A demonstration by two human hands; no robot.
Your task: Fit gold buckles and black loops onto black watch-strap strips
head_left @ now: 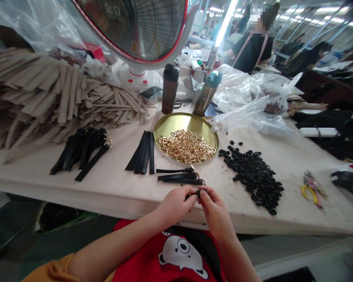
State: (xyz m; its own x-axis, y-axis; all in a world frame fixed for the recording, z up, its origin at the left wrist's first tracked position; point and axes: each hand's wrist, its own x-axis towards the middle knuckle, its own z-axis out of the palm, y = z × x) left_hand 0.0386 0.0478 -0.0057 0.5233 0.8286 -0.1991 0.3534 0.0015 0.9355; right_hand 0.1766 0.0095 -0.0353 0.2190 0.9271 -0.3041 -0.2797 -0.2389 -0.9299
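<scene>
My left hand (176, 203) and my right hand (213, 207) meet at the table's near edge, both pinched on a small black piece (194, 193) between the fingertips. Just beyond them lie three black straps with gold rings (181, 176). Behind those sits a round gold tray (202, 124) heaped with gold buckles (186, 146). A pile of small black parts (254, 174) spreads to the right of the tray. Plain black strips (142, 152) lie to the tray's left, and a bundle of finished black straps (79, 150) lies farther left.
A big heap of tan strips (47, 94) fills the far left. A fan (141, 31), two bottles (169, 88), scissors and clear plastic bags (250, 102) stand at the back. Yellow-handled pliers (310, 188) lie at the right. Another person (253, 47) works beyond.
</scene>
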